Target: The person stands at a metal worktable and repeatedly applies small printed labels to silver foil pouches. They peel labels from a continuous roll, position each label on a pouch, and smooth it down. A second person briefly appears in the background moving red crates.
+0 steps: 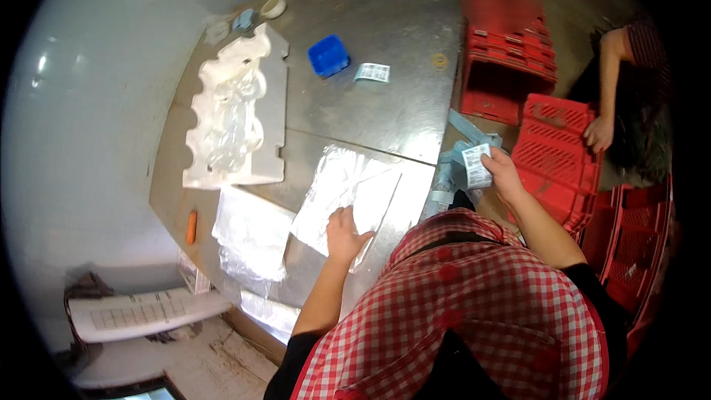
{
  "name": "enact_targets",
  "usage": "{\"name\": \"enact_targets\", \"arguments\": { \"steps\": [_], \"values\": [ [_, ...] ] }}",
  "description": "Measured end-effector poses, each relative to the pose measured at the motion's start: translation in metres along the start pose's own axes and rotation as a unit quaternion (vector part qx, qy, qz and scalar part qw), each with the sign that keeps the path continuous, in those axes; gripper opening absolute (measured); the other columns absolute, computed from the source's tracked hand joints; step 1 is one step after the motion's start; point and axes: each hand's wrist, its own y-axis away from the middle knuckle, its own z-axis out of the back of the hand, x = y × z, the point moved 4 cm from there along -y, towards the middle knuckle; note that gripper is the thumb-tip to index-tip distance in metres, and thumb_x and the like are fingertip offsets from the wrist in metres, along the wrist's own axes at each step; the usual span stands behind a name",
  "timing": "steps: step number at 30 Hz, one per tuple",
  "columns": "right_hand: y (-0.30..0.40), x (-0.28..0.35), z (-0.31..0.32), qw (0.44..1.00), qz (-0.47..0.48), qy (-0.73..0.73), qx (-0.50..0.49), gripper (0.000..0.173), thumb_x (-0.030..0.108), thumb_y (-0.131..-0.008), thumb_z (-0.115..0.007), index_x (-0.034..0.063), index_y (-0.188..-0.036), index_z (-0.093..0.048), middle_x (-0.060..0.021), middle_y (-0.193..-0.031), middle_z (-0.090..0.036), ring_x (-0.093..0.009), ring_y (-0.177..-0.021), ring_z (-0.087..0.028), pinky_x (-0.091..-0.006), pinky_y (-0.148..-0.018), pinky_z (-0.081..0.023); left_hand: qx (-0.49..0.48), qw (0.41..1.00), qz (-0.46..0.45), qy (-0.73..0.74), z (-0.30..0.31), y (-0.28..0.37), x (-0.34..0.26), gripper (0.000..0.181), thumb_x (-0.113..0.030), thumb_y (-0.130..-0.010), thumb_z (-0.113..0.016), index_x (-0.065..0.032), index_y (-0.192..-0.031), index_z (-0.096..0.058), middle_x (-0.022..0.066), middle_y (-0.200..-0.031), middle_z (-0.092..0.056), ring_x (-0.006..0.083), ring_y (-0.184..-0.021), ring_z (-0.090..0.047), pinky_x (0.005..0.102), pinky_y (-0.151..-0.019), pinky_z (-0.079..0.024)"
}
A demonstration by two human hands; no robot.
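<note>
My left hand [345, 236] lies with its fingers spread on a stack of clear plastic bags [333, 194] on the metal table [383, 116]. Between the thumb and fingers of my right hand [504, 171] is a printed label [477, 165], held just past the table's right edge. Pale blue label backing strips [442, 178] hang in loops beside and below that label. A second pile of clear bags [253, 233] lies left of my left hand. Farther up the table, another printed label [373, 73] rests beside a blue plastic punnet [329, 56].
A white notched holder [239, 116] with clear plastic inside stands at the left. A carrot [191, 227] lies near the left edge. Red plastic crates [555, 161] crowd the right side, where another person's hand [599, 134] touches one. Rubber bands [440, 61] lie on the table.
</note>
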Motion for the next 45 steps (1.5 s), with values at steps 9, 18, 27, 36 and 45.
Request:
{"name": "enact_targets", "arguments": {
  "steps": [9, 18, 27, 36, 45],
  "values": [
    [0.019, -0.008, -0.023, 0.993, -0.005, 0.095, 0.072, 0.021, 0.015, -0.094, -0.051, 0.0018, -0.108, -0.056, -0.0036, -0.096, -0.063, -0.011, -0.084, -0.058, -0.0259, -0.077, -0.046, 0.177, 0.966, 0.188, -0.026, -0.024, -0.023, 0.05, 0.088, -0.043, -0.058, -0.081, 0.001, -0.125, -0.046, 0.0214, -0.111, -0.059, 0.0349, -0.102, -0.057, 0.0438, -0.087, -0.044],
    [0.008, -0.008, -0.028, 0.993, 0.002, 0.106, 0.059, 0.021, 0.016, -0.094, -0.049, 0.0026, -0.107, -0.057, -0.0027, -0.095, -0.063, -0.011, -0.084, -0.058, -0.0255, -0.077, -0.045, -0.086, 0.996, 0.025, 0.013, 0.022, -0.017, -0.04, 0.012, -0.002, -0.064, -0.057, -0.0054, -0.076, -0.057, 0.0153, -0.07, -0.059, 0.0353, -0.067, -0.058, 0.0451, -0.06, -0.046],
    [0.009, -0.005, -0.027, 0.991, 0.007, 0.118, 0.071, 0.02, 0.015, -0.094, -0.049, 0.0027, -0.108, -0.057, -0.0024, -0.097, -0.063, -0.011, -0.085, -0.058, -0.0253, -0.079, -0.044, 0.122, 0.991, -0.037, 0.034, -0.042, 0.003, -0.057, 0.021, -0.022, -0.073, -0.063, -0.0078, -0.088, -0.057, 0.015, -0.076, -0.062, 0.0368, -0.075, -0.06, 0.0432, -0.066, -0.048],
    [0.011, 0.003, -0.006, 0.995, 0.039, 0.093, 0.009, 0.02, 0.016, -0.094, -0.049, 0.0026, -0.107, -0.057, -0.0024, -0.096, -0.063, -0.011, -0.084, -0.057, -0.0253, -0.078, -0.044, 0.019, 0.988, -0.151, 0.0, 0.114, -0.071, -0.075, 0.019, -0.006, -0.063, -0.068, -0.0115, -0.081, -0.065, 0.0102, -0.073, -0.064, 0.0315, -0.069, -0.061, 0.0417, -0.064, -0.047],
    [-0.009, 0.026, 0.052, 0.977, 0.115, 0.042, -0.174, 0.016, 0.016, -0.093, -0.052, 0.0026, -0.099, -0.059, -0.0023, -0.092, -0.063, -0.01, -0.079, -0.057, -0.0246, -0.075, -0.043, -0.181, 0.898, -0.357, 0.184, 0.287, -0.158, -0.128, 0.008, -0.013, -0.069, -0.066, -0.009, -0.067, -0.059, 0.0061, -0.07, -0.063, 0.0236, -0.071, -0.058, 0.0343, -0.072, -0.041]
  ]
}}
